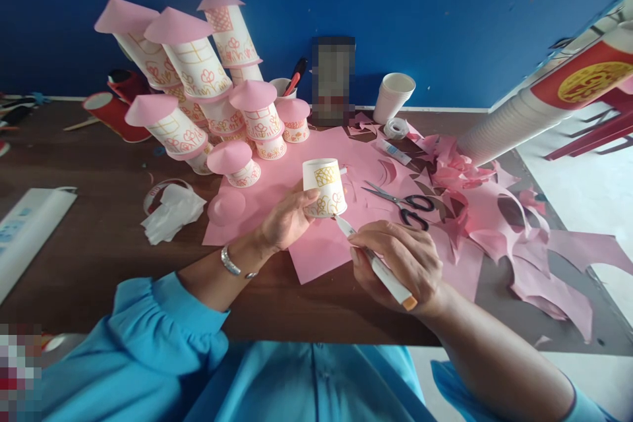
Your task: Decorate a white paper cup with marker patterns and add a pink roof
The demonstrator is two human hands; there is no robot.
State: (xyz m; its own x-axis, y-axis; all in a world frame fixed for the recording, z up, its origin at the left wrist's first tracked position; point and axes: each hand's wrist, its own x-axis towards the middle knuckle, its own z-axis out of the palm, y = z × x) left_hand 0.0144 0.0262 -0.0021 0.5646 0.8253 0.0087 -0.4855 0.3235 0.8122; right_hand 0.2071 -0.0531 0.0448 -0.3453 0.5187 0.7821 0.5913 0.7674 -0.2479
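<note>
My left hand grips a short white paper cup by its side, a little above the pink paper. Yellow lattice and orange flower drawings cover part of its wall. In my right hand is a white marker with an orange end, its tip at the cup's lower edge. Black-handled scissors lie spread on pink paper just beyond my right hand. A pink paper cone rests left of the cup.
Decorated cup towers with pink cone roofs stand at the back left. Pink paper scraps heap on the right beneath a leaning stack of cups. A white cup, tape roll and crumpled white plastic lie around.
</note>
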